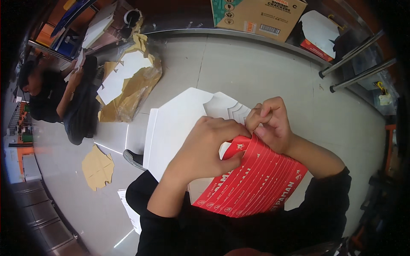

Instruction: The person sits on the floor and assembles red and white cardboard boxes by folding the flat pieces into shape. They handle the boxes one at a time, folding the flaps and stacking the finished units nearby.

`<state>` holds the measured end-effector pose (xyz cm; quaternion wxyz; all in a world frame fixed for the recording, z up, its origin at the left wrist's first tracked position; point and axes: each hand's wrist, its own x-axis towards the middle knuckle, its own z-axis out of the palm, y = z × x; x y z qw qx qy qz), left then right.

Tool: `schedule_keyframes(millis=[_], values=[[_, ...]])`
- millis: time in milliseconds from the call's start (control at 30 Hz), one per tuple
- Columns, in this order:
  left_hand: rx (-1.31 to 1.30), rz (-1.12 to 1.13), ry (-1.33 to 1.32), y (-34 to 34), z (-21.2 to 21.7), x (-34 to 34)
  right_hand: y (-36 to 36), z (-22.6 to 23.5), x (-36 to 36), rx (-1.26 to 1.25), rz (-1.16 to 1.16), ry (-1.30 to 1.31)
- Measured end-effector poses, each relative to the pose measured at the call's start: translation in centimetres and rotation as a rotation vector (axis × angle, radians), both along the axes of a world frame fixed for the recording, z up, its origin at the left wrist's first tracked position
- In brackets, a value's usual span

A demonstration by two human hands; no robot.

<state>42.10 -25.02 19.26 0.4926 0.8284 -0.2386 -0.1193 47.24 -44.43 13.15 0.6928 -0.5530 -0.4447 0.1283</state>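
Glossy grey tiled floor stretches out around you, its far edge met by a dark shelf bearing a brown printed cardboard carton. Toward the floor's far right corner stand shiny tubular metal legs. Near its far left corner, a person in dark clothes sits low and handles a pale sheet; just beside them, crumpled brown wrapping paper bears a cut white cardboard sheet. Nearer you on the left lies a flat tan cardboard piece with an irregular outline.

You have a fanned stack of red cardboard sheets with white print at your lap, close to your body. Large white cardboard sheets spread just beyond and to its left, reaching past your knee. Your left hand grips the red stack's upper left edge, thumb pressed on the printed face and the other fingers curled over the far side. Your right hand pinches the stack's upper edge near its far corner, its fingers bent tight; you cannot tell how many sheets they hold. Both hands nearly meet there.
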Motion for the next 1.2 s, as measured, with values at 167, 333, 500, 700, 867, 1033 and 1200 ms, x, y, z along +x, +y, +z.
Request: schedule_keyframes(millis=[167,333,500,700,867,1033,1200], values=[[-0.879,0.310,0.444,0.6,-2.6,0.0,0.3,-0.1,0.3,-0.062,0.076,0.336],[0.122,0.078,-0.164,2.3,-5.1,1.7,1.2,-1.3,2.1,-0.301,0.096,0.091],[-0.024,0.083,-0.151,2.6,-5.6,1.8,1.9,-1.8,2.1,-0.209,0.147,0.060],[-0.191,0.073,-0.087,2.1,-8.5,1.5,2.7,-1.8,2.1,-0.276,0.106,0.092],[0.162,0.456,-0.450,2.0,-7.7,0.7,1.7,-2.4,2.2,-0.284,0.066,0.171],[-0.403,0.451,0.046,6.5,-6.4,-5.9,2.1,-3.9,2.3,-0.039,0.036,0.302],[-0.641,0.433,-0.199,1.7,-10.3,-12.4,2.3,-3.0,2.9,-0.164,0.193,0.191]])
